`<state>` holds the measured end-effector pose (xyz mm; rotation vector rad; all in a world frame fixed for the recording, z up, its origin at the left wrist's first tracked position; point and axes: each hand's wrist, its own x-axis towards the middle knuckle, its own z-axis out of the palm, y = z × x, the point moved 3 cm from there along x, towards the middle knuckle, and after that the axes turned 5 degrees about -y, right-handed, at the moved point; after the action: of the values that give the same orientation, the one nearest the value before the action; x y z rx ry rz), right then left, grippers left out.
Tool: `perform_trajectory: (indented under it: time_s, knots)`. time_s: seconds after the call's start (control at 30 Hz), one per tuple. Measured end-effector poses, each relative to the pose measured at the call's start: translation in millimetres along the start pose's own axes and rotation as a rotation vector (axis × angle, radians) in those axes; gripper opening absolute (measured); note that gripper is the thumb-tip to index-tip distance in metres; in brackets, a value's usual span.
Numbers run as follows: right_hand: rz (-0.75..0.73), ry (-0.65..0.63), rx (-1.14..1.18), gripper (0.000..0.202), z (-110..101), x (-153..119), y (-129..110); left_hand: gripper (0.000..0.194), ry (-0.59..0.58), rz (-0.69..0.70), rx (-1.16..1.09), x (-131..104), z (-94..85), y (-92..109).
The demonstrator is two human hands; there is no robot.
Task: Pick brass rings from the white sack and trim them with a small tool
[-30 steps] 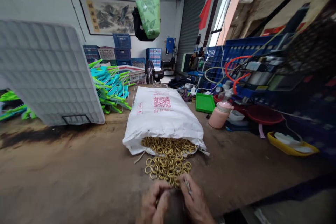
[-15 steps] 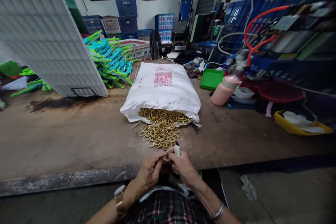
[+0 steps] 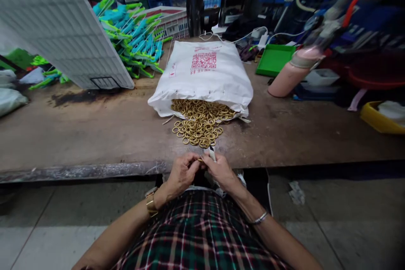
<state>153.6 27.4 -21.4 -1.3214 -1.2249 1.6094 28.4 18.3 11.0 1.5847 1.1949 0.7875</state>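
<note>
Head view: the left hand (image 3: 183,171) pinches one golden ring (image 3: 200,160), its fingertips meeting those of the right hand (image 3: 221,171), which grips a small pale tool (image 3: 211,152) with a dark tip. Just beyond, near the bench (image 3: 104,135) edge, loose golden rings (image 3: 199,130) spill from the open mouth of a white sack (image 3: 205,67) at centre. A green tray (image 3: 276,60) and pink bottle (image 3: 286,76) stand upper right.
</note>
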Motion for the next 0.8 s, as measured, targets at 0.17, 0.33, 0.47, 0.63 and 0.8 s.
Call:
perform_trajectory:
  time_s: [0.17,0.33,0.47,0.63,0.8]
  knots:
    - [-0.046,0.012,-0.117,0.031,5,-2,5,0.018,-0.018,-0.150,-0.142,-11,1.3,-2]
    - [-0.066,-0.010,-0.147,0.030,13,0,4,0.029,-0.082,-0.319,-0.433,-19,2.2,-9]
    - [-0.062,-0.003,-0.171,0.030,15,0,4,0.033,-0.133,-0.363,-0.581,-23,3.6,-13]
    - [-0.073,0.030,-0.203,0.028,12,-3,3,0.033,-0.155,-0.343,-0.710,-26,7.5,-19]
    - [-0.135,0.083,-0.341,0.024,4,-9,1,0.032,-0.141,-0.339,-0.793,-28,12.3,-21]
